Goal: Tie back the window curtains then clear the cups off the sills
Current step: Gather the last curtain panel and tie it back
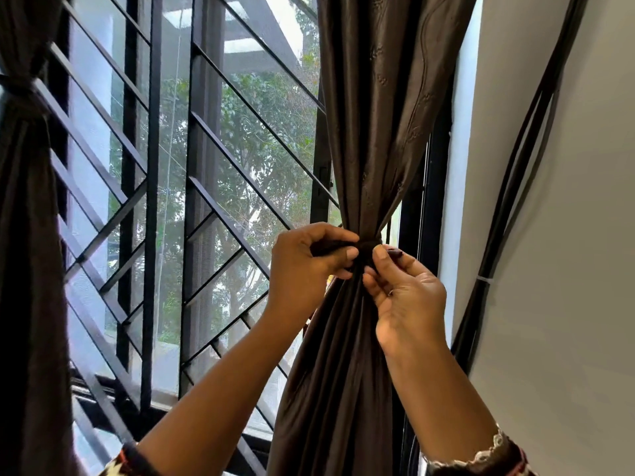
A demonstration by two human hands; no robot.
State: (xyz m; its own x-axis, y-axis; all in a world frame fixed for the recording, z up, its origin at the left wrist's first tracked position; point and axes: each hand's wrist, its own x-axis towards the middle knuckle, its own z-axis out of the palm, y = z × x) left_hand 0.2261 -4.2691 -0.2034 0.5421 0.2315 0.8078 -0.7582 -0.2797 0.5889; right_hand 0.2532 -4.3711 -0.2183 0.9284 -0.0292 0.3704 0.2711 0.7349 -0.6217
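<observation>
While pinching tie (367,245) round right curtain (378,115) with left hand (302,266) and right hand (409,300): mid-knot, not yet secured. Left curtain (24,201) already bound. Cups out of view, presumably pending.

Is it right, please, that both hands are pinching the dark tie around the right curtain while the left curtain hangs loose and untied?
Not quite. The head view shows the left curtain already cinched by a band at its waist, not loose and untied. The rest holds: the left hand and the right hand both pinch the dark tie around the right curtain.
</observation>
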